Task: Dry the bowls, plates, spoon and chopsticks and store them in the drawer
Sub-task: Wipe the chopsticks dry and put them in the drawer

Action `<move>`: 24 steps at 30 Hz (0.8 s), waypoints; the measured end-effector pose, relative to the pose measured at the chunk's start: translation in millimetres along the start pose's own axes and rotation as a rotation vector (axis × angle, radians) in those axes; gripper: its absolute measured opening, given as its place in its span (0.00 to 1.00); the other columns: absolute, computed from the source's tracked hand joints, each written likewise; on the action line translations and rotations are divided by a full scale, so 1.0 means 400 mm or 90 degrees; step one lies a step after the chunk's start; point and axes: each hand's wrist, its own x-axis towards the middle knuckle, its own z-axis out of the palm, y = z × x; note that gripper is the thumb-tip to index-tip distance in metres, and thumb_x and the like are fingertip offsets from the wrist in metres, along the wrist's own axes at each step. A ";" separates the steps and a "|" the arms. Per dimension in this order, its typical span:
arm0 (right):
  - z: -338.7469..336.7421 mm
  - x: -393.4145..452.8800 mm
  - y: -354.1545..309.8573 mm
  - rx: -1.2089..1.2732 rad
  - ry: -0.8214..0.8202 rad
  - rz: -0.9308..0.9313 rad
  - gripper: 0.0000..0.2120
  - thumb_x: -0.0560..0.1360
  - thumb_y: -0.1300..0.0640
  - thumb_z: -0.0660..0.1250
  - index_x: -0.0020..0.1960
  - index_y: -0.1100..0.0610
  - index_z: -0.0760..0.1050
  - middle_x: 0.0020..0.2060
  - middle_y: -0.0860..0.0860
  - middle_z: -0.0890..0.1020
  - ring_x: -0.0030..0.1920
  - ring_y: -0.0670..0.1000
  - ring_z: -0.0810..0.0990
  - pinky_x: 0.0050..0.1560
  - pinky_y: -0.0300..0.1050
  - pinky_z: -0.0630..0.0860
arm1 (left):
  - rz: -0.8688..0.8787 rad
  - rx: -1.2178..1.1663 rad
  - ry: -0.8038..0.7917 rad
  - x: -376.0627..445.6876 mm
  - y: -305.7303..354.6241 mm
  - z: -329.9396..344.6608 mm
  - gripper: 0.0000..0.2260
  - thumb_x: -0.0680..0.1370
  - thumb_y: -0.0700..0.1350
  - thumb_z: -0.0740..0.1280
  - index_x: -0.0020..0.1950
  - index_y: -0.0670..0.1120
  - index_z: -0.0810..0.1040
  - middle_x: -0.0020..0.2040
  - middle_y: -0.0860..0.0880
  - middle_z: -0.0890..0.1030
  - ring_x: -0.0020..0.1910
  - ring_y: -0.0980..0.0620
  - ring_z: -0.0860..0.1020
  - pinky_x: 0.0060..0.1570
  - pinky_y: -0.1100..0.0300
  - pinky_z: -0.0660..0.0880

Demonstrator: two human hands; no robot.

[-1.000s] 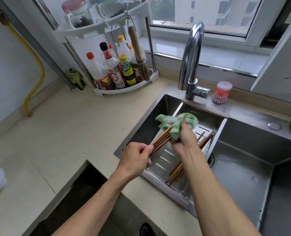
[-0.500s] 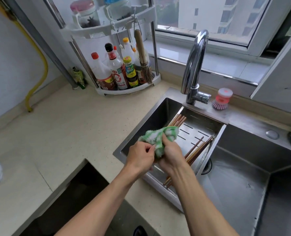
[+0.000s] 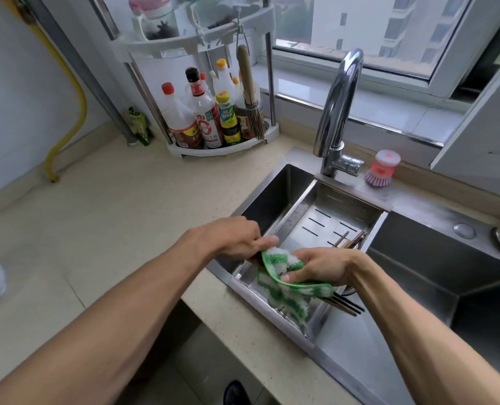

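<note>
Over the sink's drain tray (image 3: 325, 211), a chopstick bundle (image 3: 345, 306) is held crosswise — long axis left to right. One end is pinched by the left hand (image 3: 237, 239); the nearer right hand (image 3: 319, 266) is curled round the green cloth (image 3: 284, 290) wrapping it.

Over in the corner a white rack (image 3: 213, 45) stands on the beige counter (image 3: 102, 229), its lower shelf crowded with sauce bottles (image 3: 205, 118) beside a hanging bamboo brush (image 3: 250, 95), its upper shelf holding jars. A chrome faucet (image 3: 338, 112) arches over the steel sink (image 3: 447, 273), with a pink dish brush (image 3: 382, 169) just beside its base. A yellow hose (image 3: 70, 112) runs down the left wall, and the window (image 3: 368, 27) looks out on apartment buildings.
</note>
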 end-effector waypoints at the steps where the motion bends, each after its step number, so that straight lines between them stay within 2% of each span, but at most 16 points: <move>1: -0.008 -0.002 0.005 -0.017 0.002 0.003 0.06 0.79 0.57 0.66 0.47 0.59 0.76 0.38 0.49 0.84 0.38 0.48 0.82 0.41 0.41 0.79 | -0.003 -0.093 -0.045 -0.003 -0.006 0.009 0.35 0.80 0.68 0.50 0.42 0.39 0.81 0.31 0.46 0.80 0.28 0.50 0.76 0.40 0.54 0.79; 3: -0.016 -0.003 0.011 -0.032 0.002 0.017 0.09 0.76 0.53 0.68 0.48 0.59 0.77 0.41 0.51 0.84 0.39 0.50 0.82 0.42 0.43 0.79 | 0.015 -0.186 -0.092 -0.013 -0.016 0.026 0.39 0.77 0.70 0.52 0.45 0.34 0.81 0.30 0.47 0.76 0.27 0.50 0.71 0.31 0.58 0.72; 4: -0.019 -0.001 0.012 -0.036 0.000 0.021 0.10 0.75 0.52 0.68 0.48 0.59 0.77 0.42 0.52 0.83 0.39 0.50 0.82 0.42 0.43 0.79 | 0.029 -0.199 -0.104 -0.017 -0.021 0.034 0.37 0.77 0.69 0.54 0.45 0.35 0.81 0.30 0.48 0.73 0.28 0.50 0.69 0.30 0.59 0.68; 7: -0.030 0.015 0.010 -0.084 0.015 0.029 0.08 0.76 0.53 0.69 0.49 0.58 0.78 0.44 0.54 0.84 0.41 0.51 0.83 0.45 0.45 0.79 | 0.056 -0.201 -0.101 -0.027 -0.040 0.054 0.21 0.82 0.59 0.61 0.43 0.45 0.82 0.32 0.52 0.70 0.32 0.53 0.66 0.33 0.59 0.64; 9: -0.046 0.022 0.005 -0.155 0.061 0.042 0.07 0.76 0.53 0.71 0.48 0.56 0.79 0.44 0.52 0.85 0.43 0.51 0.84 0.46 0.45 0.80 | 0.047 -0.198 -0.080 -0.041 -0.061 0.063 0.17 0.83 0.57 0.61 0.42 0.49 0.80 0.33 0.52 0.71 0.33 0.53 0.67 0.35 0.58 0.65; 11: -0.065 0.018 0.000 -0.261 0.132 0.052 0.05 0.76 0.53 0.72 0.47 0.52 0.77 0.44 0.48 0.85 0.44 0.50 0.84 0.46 0.42 0.80 | 0.024 -0.183 -0.031 -0.058 -0.089 0.069 0.17 0.83 0.57 0.60 0.42 0.49 0.79 0.34 0.52 0.72 0.33 0.54 0.68 0.35 0.58 0.65; 13: -0.089 0.018 0.000 -0.373 0.219 0.055 0.07 0.74 0.51 0.74 0.45 0.48 0.75 0.43 0.46 0.83 0.43 0.48 0.82 0.43 0.39 0.76 | -0.010 -0.162 0.019 -0.077 -0.126 0.069 0.16 0.83 0.57 0.60 0.41 0.51 0.77 0.34 0.52 0.73 0.33 0.55 0.69 0.35 0.59 0.66; 15: -0.117 0.016 0.010 -0.477 0.358 0.077 0.08 0.74 0.50 0.74 0.44 0.49 0.75 0.44 0.48 0.82 0.43 0.49 0.80 0.42 0.41 0.74 | -0.059 -0.115 0.068 -0.096 -0.171 0.063 0.15 0.83 0.57 0.60 0.39 0.54 0.75 0.35 0.52 0.74 0.33 0.54 0.70 0.36 0.58 0.66; 16: -0.130 0.015 0.020 -0.502 0.429 0.095 0.08 0.75 0.50 0.73 0.45 0.52 0.77 0.46 0.51 0.83 0.44 0.51 0.80 0.43 0.45 0.76 | -0.090 -0.100 0.100 -0.104 -0.192 0.059 0.15 0.83 0.57 0.60 0.38 0.54 0.74 0.35 0.51 0.75 0.33 0.54 0.71 0.36 0.57 0.67; 17: -0.141 0.012 0.027 -0.471 0.488 0.098 0.09 0.76 0.49 0.71 0.47 0.55 0.79 0.46 0.53 0.84 0.45 0.53 0.82 0.47 0.48 0.78 | -0.121 -0.106 0.138 -0.111 -0.211 0.054 0.16 0.83 0.56 0.60 0.38 0.54 0.74 0.35 0.51 0.76 0.33 0.53 0.72 0.36 0.57 0.67; 19: -0.141 0.006 0.037 -0.207 0.525 0.020 0.15 0.77 0.46 0.70 0.50 0.59 0.81 0.46 0.56 0.85 0.46 0.56 0.84 0.54 0.53 0.81 | -0.174 -0.182 0.224 -0.121 -0.227 0.049 0.16 0.83 0.55 0.60 0.38 0.51 0.75 0.34 0.50 0.75 0.33 0.53 0.72 0.34 0.57 0.66; 21: -0.103 0.009 0.031 0.131 0.463 -0.082 0.24 0.73 0.42 0.70 0.55 0.62 0.80 0.49 0.58 0.86 0.51 0.59 0.85 0.61 0.60 0.78 | -0.205 -0.264 0.293 -0.116 -0.207 0.055 0.18 0.84 0.53 0.58 0.39 0.48 0.76 0.34 0.51 0.74 0.32 0.54 0.71 0.31 0.59 0.65; 22: -0.075 0.022 0.031 0.251 0.406 -0.118 0.28 0.72 0.40 0.68 0.59 0.63 0.78 0.53 0.59 0.85 0.54 0.60 0.84 0.63 0.61 0.77 | -0.215 -0.305 0.313 -0.110 -0.187 0.065 0.18 0.84 0.53 0.58 0.39 0.46 0.76 0.33 0.51 0.74 0.32 0.54 0.70 0.32 0.58 0.65; 24: -0.003 0.061 0.020 0.393 0.305 -0.168 0.30 0.75 0.41 0.64 0.65 0.65 0.74 0.59 0.61 0.83 0.60 0.61 0.82 0.66 0.63 0.73 | -0.222 -0.425 0.330 -0.086 -0.143 0.096 0.19 0.84 0.54 0.58 0.39 0.45 0.77 0.32 0.51 0.73 0.30 0.53 0.69 0.33 0.57 0.65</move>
